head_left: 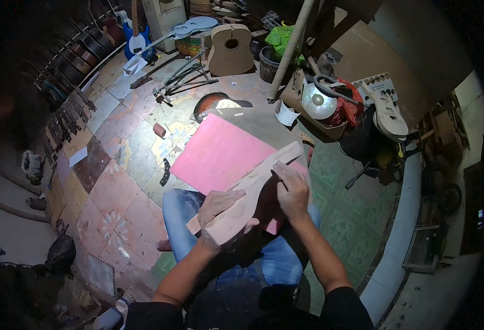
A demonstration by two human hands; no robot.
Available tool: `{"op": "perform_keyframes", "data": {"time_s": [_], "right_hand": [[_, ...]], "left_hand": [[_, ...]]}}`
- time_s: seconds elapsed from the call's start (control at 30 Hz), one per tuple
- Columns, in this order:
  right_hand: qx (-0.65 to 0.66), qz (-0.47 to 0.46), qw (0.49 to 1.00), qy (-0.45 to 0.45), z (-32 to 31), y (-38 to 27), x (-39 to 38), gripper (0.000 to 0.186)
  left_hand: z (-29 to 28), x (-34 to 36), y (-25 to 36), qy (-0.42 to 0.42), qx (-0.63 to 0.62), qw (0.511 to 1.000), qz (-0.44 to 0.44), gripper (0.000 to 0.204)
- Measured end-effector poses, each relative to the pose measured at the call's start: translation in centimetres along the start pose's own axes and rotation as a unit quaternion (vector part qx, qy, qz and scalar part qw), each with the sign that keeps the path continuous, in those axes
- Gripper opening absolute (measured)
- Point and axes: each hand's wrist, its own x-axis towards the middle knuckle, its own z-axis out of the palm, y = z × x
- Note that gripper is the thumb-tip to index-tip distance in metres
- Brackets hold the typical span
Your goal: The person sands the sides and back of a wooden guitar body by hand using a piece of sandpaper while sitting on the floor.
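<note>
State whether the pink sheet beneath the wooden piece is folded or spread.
Spread: the pink sheet shows a broad, flat face and no visible fold, though the wooden piece hides part.

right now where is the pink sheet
In the head view, the pink sheet lies just left of centre, below the sunburst piece, partly hidden by the pale wood.

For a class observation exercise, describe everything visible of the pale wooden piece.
The pale piece looks like bare wood, long, with curved edges and a rounded projection toward its lower end. It slants from lower left to upper right, partly hiding the pink sheet. The left hand and right hand touch it.
</note>
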Motion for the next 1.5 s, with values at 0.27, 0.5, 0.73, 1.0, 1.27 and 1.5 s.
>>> {"op": "perform_keyframes", "data": {"time_s": [0.27, 0.5, 0.73, 1.0, 1.27, 1.5], "right_hand": [[0.052, 0.037, 0.998, -0.023, 0.2, -1.6, 0.6, 0.039], [0.073, 0.032, 0.996, -0.031, 0.1, 0.0, -1.1, 0.039], [0.261, 0.108, 0.956, -0.078, -0.3, -3.1, -1.6, 0.038], [0.298, 0.101, 0.943, -0.104, -0.6, -3.0, -1.4, 0.039], [0.356, 0.13, 0.914, -0.146, -1.4, -4.2, -1.4, 0.045], [0.362, 0.146, 0.913, -0.12, -0.8, -5.1, -1.4, 0.046]], "left_hand": [[-0.6, 0.3, 0.6, 0.009, 0.038, 0.999, 0.027, 0.058], [-0.5, -0.7, 1.2, -0.003, 0.011, 1.0, 0.021, 0.068], [-0.6, -1.4, 1.6, -0.005, 0.022, 1.0, -0.003, 0.07], [-0.2, -1.2, 1.6, 0.008, 0.007, 1.0, -0.02, 0.069], [-0.3, -0.6, 1.1, -0.001, 0.038, 0.999, 0.035, 0.071], [-0.4, -0.8, 0.9, 0.023, 0.029, 0.999, 0.019, 0.068]]}}
